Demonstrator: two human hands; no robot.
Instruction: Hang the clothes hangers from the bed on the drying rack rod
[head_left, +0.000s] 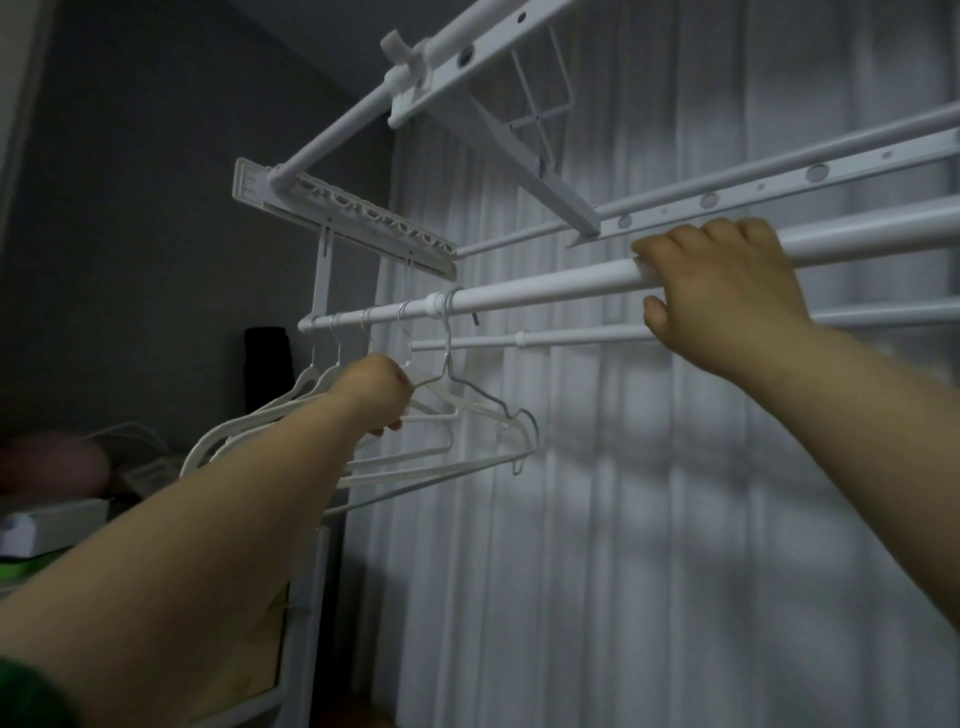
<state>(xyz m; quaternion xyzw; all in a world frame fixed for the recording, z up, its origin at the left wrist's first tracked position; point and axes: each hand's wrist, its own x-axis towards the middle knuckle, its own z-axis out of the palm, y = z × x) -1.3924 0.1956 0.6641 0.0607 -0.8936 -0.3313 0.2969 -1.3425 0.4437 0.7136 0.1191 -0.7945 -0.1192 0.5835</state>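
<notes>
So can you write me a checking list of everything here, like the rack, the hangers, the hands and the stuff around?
Surface: white metal drying rack rod, level, telescopic.
Job's things: several white plastic clothes hangers and a thin grey wire one hooked at the rod's left end.
Clutter: pink rounded thing and boxes low at left, too dim to identify.
Grips: left hand closed on a hanger's shoulder; right hand wrapped around the rod.
Cables: nothing seen.
Surroundings: white pleated curtain behind, grey wall at left.
</notes>
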